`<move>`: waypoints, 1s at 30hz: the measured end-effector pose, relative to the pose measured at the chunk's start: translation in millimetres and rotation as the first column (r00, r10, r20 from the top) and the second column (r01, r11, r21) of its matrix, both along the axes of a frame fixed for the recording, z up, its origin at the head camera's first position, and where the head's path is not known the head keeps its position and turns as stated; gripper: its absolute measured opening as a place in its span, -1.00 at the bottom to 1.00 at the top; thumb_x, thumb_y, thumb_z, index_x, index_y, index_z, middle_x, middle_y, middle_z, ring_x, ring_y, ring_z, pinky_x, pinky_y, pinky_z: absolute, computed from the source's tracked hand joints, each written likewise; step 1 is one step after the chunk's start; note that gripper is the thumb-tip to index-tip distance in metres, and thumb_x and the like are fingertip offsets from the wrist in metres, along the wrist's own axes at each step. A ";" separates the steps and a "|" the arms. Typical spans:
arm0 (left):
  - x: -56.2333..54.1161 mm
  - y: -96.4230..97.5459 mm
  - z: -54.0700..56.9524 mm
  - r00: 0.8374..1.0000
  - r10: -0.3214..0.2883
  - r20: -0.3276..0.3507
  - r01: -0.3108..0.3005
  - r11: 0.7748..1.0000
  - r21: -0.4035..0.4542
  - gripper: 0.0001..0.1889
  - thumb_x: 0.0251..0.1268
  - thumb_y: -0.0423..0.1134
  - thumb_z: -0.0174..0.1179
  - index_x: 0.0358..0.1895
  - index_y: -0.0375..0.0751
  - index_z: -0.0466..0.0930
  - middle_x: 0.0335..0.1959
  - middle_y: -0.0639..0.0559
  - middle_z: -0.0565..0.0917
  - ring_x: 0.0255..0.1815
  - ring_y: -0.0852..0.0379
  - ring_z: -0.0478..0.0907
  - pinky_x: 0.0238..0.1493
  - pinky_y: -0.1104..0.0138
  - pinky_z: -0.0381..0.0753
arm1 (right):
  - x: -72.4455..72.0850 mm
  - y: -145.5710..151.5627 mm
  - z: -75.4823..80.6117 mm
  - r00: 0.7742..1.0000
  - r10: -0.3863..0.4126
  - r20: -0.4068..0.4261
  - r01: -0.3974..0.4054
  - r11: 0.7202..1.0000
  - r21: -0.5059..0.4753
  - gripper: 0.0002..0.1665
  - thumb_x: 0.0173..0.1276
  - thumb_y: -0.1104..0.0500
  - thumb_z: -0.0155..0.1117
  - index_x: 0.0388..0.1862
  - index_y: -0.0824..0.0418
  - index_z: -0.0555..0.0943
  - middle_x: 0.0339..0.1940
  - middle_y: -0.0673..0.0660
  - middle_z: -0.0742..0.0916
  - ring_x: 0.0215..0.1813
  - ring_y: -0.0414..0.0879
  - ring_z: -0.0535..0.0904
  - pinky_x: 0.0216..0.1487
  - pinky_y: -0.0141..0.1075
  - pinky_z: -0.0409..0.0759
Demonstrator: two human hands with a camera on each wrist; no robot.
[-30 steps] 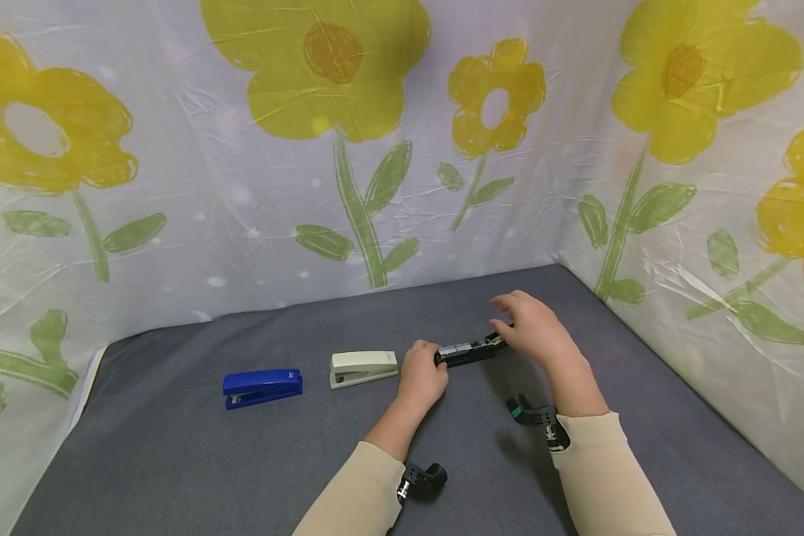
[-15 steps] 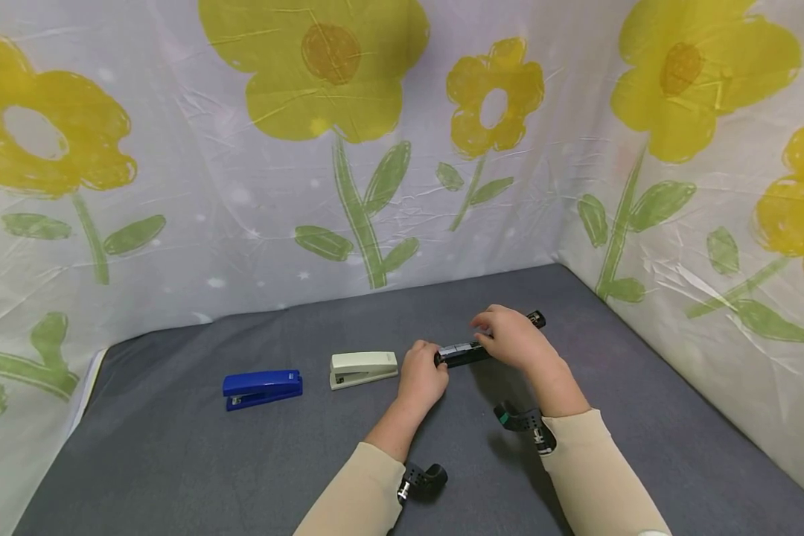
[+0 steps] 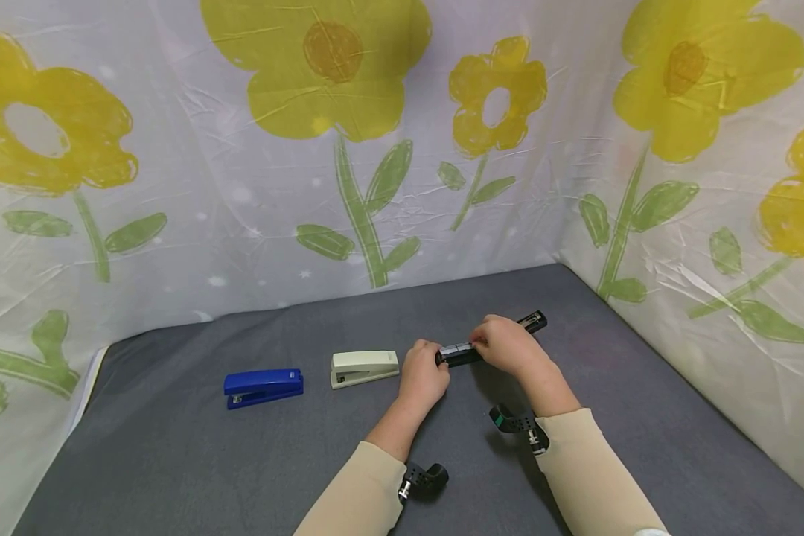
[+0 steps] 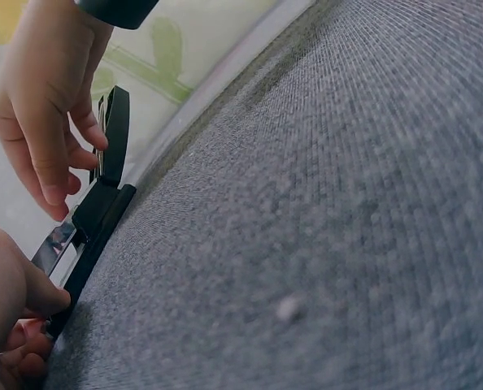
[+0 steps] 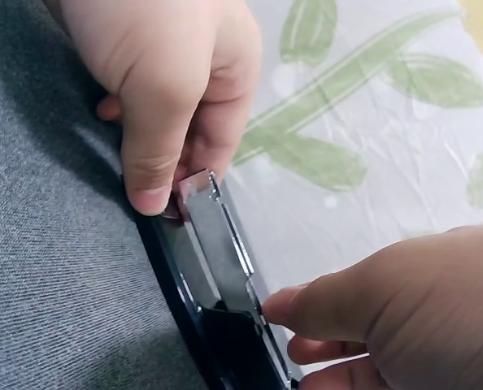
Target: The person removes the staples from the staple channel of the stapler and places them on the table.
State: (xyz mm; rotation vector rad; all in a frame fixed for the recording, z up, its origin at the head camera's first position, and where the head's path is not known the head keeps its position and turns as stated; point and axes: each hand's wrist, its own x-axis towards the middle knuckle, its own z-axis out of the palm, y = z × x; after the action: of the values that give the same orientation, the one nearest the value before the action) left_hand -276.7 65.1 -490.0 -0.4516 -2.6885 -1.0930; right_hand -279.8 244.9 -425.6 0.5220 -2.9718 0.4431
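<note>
A black stapler [image 3: 460, 354] lies on the grey cloth, its top arm [image 3: 532, 321] swung far back to the right and the metal magazine [image 5: 225, 244] bare. My left hand [image 3: 423, 376] grips its front end, thumb along the near side in the right wrist view. My right hand [image 3: 509, 348] is over the middle of the stapler, with fingertips at the side of the magazine. In the left wrist view, the right hand's fingers [image 4: 50, 166] point down, loosely bent and spread apart beside the stapler. A cream stapler [image 3: 365, 368] stands just left of my left hand.
Further left on the grey cloth [image 3: 275, 461] stands a blue stapler [image 3: 263, 388]. A white curtain [image 3: 228, 193] printed with yellow flowers rises behind the table and along the right side.
My right hand has moved left and down from the raised top arm to the magazine, and the arm now lies further back. My left hand keeps its grip.
</note>
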 end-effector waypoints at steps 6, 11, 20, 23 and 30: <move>-0.4 0.0 -0.2 1.000 -0.002 -0.001 0.002 1.000 -0.001 -0.73 0.27 -0.44 0.33 0.02 -0.43 0.70 -0.06 -0.22 0.62 -0.03 -0.20 0.58 0.02 0.04 0.57 | -0.9 1.1 -2.3 1.000 -0.016 -0.018 0.017 1.000 0.019 -0.84 0.46 0.24 0.34 -0.14 0.26 0.82 -0.25 0.09 0.68 -0.24 -0.03 0.60 -0.18 -0.12 0.61; -0.5 -0.3 -0.8 1.000 -0.002 -0.003 0.002 1.000 0.004 -0.72 0.26 -0.44 0.32 0.02 -0.44 0.69 -0.05 -0.23 0.62 -0.02 -0.21 0.57 0.03 0.03 0.57 | -0.9 0.6 -1.5 0.999 -0.041 0.005 0.041 0.999 0.023 -0.85 0.46 0.23 0.34 -0.20 0.24 0.82 -0.23 0.11 0.72 -0.26 -0.04 0.62 -0.20 -0.10 0.62; -0.8 -0.5 -0.7 1.000 0.000 -0.012 0.000 1.000 0.002 -0.73 0.25 -0.45 0.32 0.00 -0.44 0.69 -0.06 -0.22 0.62 -0.03 -0.20 0.58 0.02 0.04 0.57 | -5.9 2.2 -6.8 0.993 -0.083 0.084 0.086 0.996 -0.039 -0.82 0.47 0.21 0.33 -0.17 0.25 0.83 -0.20 0.15 0.78 -0.32 -0.08 0.62 -0.21 -0.09 0.63; -0.6 -0.4 -0.4 1.000 -0.001 -0.012 0.001 1.000 0.002 -0.74 0.25 -0.45 0.32 0.00 -0.44 0.70 -0.07 -0.22 0.62 -0.04 -0.20 0.58 0.02 0.04 0.57 | -6.7 1.8 -8.0 0.990 -0.097 0.103 0.104 0.993 -0.063 -0.82 0.47 0.20 0.34 -0.16 0.25 0.82 -0.18 0.15 0.77 -0.29 -0.07 0.64 -0.20 -0.09 0.64; -0.4 -0.3 1.3 1.000 -0.002 -0.016 0.002 1.000 0.003 -0.75 0.24 -0.45 0.32 -0.02 -0.43 0.70 -0.10 -0.21 0.62 -0.07 -0.19 0.58 0.00 0.05 0.57 | -7.1 0.6 -9.1 0.986 -0.117 0.120 0.129 0.987 -0.092 -0.81 0.46 0.18 0.35 -0.16 0.26 0.83 -0.20 0.14 0.79 -0.33 -0.09 0.64 -0.24 -0.12 0.63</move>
State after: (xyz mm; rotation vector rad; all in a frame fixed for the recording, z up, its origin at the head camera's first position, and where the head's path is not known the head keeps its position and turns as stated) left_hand -277.1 64.8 -488.8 -0.4611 -2.6728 -1.0884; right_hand -286.9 245.5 -434.7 0.3107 -3.0475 0.6248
